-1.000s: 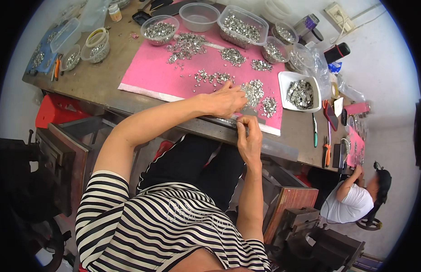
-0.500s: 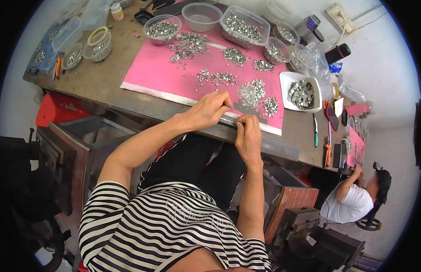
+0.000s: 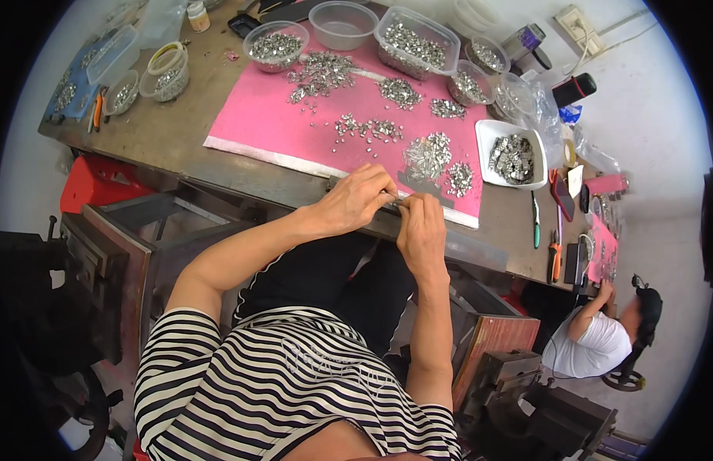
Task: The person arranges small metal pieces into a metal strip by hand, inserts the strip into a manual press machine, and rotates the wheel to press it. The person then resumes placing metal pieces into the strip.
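Piece between the hands: a thin metal bit (image 3: 401, 198), mostly covered by the fingers of the left hand (image 3: 356, 201) and right hand (image 3: 422, 230); its shape cannot be told.
Metal parts on the pink mat (image 3: 295, 131): too small to tell their kind.
White tray (image 3: 491, 138): contents a grey heap, no detail.
Wooden table (image 3: 164, 131): far corners bent and cut by the round rim.
Second person (image 3: 595, 338): seated low right, hands too small to read.
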Motion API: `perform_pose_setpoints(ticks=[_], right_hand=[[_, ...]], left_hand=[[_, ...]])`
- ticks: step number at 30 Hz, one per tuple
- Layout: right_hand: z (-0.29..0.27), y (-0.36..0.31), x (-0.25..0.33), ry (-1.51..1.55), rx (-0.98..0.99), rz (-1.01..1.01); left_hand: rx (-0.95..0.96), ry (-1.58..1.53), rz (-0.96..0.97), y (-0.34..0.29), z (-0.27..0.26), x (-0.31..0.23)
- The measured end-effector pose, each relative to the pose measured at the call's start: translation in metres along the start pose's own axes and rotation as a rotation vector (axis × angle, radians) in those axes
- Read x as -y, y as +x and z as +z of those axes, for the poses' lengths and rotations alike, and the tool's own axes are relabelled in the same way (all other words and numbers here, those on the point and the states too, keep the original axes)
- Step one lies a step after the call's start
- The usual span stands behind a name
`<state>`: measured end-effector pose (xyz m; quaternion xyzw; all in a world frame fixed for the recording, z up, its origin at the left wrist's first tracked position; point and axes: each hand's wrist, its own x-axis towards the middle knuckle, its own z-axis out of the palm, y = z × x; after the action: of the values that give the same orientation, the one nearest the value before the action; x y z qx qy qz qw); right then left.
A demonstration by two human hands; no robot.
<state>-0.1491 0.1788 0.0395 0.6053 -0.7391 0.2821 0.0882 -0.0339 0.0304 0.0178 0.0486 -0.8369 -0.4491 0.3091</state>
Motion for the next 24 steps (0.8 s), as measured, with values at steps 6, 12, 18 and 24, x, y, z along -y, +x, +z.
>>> perform_pose_setpoints(ticks=[6,12,18,24], right_hand=[[0.002,-0.002,-0.003,-0.006,-0.069,-0.036],[-0.009,-0.003,-0.012,0.277,-0.093,0.198],[-0.001,0.002,-0.036,0.298,-0.082,0.252],[0.005,0.017,-0.048,0.279,-0.035,0.225]], left_hand=[[0.016,0.054,0.011,-0.001,0.004,0.000],[0.004,0.126,0.040,-0.003,0.008,0.000],[-0.014,0.168,0.064,-0.002,0.010,-0.001],[-0.007,0.208,0.070,-0.003,0.009,-0.002]])
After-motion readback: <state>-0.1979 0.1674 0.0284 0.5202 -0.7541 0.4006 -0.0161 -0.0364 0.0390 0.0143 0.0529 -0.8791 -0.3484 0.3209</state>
